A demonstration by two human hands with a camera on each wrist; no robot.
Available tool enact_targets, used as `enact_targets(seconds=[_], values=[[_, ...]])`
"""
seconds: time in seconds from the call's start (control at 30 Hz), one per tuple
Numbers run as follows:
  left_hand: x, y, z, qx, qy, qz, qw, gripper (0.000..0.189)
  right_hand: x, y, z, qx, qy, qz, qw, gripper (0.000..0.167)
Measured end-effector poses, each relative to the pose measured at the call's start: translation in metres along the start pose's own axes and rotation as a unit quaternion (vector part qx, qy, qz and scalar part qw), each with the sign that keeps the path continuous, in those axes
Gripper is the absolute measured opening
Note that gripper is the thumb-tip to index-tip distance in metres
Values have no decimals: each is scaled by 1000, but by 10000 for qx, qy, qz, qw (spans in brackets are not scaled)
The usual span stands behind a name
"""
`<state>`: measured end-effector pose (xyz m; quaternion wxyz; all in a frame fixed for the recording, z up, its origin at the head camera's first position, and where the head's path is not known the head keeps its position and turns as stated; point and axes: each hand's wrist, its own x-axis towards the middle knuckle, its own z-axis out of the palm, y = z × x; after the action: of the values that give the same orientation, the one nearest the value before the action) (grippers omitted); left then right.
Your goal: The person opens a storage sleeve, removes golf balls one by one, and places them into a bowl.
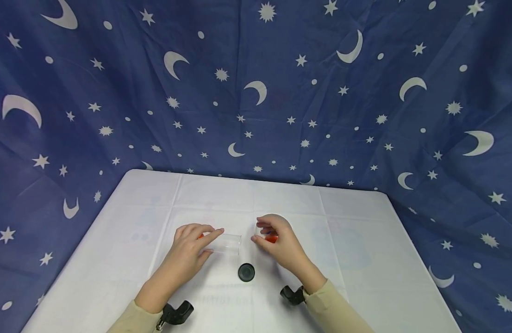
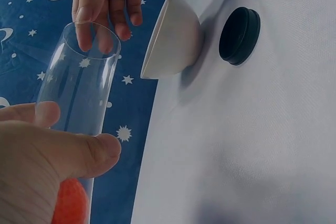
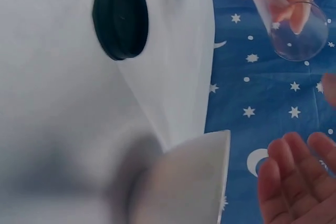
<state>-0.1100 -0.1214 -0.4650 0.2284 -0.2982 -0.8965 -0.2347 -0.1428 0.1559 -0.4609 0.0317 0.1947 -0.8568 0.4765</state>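
My left hand grips a clear, open-ended cylinder, thumb on one side and fingers on the other, its mouth tilted toward my right hand. Inside its far end lies an orange-red ball. My right hand hovers over a white bowl with its fingers loosely bent. Nothing shows between those fingers in either wrist view. Something orange-red appears under the right hand in the head view, mostly hidden by it. The bowl stands upright on the table.
A round dark green lid lies on the table between the hands, nearer to me. White cloth covers the table. Behind it hangs a blue curtain with moons and stars. A black wrist camera sits by the left sleeve.
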Motion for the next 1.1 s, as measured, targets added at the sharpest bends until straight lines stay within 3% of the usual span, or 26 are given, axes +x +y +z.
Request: enact_targets(seconds=[0.33,1.1], values=[[1,2,-1,17,-28,-29,10000,66,-12,2,8,505,-378,-7,9980,48],[3,8,0,35,-62,55,10000,67,-20,-3,23,680,-849,60,9940,54]])
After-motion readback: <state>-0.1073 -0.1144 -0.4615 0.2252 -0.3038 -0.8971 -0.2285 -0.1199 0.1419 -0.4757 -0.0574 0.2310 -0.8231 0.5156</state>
